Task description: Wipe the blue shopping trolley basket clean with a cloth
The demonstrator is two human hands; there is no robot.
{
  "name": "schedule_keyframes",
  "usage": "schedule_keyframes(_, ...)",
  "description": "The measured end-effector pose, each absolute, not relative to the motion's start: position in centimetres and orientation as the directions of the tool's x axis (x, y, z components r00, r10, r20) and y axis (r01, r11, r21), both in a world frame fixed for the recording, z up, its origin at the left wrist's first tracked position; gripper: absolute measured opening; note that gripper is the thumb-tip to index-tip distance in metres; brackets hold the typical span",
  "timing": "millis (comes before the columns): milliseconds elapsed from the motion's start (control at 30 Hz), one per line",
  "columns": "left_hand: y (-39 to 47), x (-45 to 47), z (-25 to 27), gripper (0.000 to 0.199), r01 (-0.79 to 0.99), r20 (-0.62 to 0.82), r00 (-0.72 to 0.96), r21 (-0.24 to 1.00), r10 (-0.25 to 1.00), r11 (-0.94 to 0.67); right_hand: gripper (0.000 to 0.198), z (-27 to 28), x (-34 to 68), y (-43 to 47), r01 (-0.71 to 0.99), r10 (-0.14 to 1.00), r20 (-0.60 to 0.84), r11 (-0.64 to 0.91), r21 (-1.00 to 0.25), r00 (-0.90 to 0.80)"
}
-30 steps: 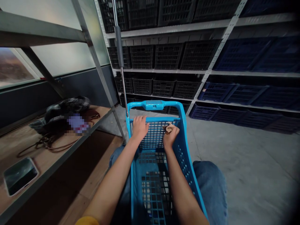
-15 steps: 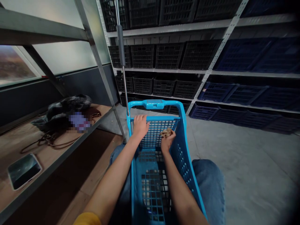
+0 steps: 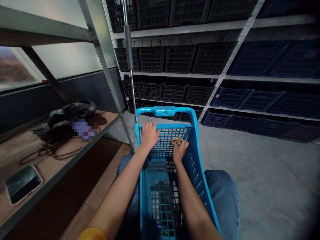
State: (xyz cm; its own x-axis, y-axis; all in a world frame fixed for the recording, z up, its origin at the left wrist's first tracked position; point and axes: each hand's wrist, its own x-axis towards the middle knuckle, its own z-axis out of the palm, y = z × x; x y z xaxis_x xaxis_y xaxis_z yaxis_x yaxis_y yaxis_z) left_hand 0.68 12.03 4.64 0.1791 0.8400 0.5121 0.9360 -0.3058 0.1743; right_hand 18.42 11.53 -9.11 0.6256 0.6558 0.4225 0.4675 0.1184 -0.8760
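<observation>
A blue plastic shopping cart [image 3: 197, 140] with mesh panels stands between my knees. My left hand [image 3: 149, 136] is closed over the top bar of its far mesh panel, fingers hooked past the edge. Inside the basket, my right hand [image 3: 180, 150] grips a crumpled beige cloth [image 3: 176, 141] against the same panel's mesh, near the right wall. Part of the cloth is hidden by my fingers. Beyond both hands rises the cart's handle [image 3: 164, 111]. A metal pole [image 3: 133, 93] with a grey sleeve stands up from the left corner.
On the left, a metal-framed shelf [image 3: 100, 136] bears a plaid cloth bundle [image 3: 72, 111], a brown cord [image 3: 67, 154] and a tablet-like dark-screened thing [image 3: 23, 183]. Racks of black crates [image 3: 180, 59] and dark blue crates [image 3: 260, 58] line the back. Grey floor [image 3: 270, 173] lies to the right.
My right hand has shifted slightly with the cloth, which shows less between the fingers. My left hand stays on the bar.
</observation>
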Motion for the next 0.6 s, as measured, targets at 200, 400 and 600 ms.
schedule_keyframes(200, 12.2, 0.7, 4.6, 0.046, 0.937, 0.501, 0.188, 0.167, 0.845, -0.308, 0.027, -6.5, 17.8, 12.5, 0.589, 0.681, 0.632, 0.354, -0.727, 0.37)
schedule_keyframes(400, 12.1, 0.6, 4.6, 0.046, 0.937, 0.508, 0.186, 0.166, 0.841, -0.307, 0.038, -14.3, 17.3, 8.8, 0.571, 0.827, 0.434, 0.174, -0.802, 0.357)
schedule_keyframes(600, 12.0, 0.6, 4.7, 0.047, 0.935, 0.508, 0.191, 0.167, 0.84, -0.314, 0.027, -18.0, 16.8, 6.9, 0.583, 0.88, 0.273, -0.005, -0.813, 0.388)
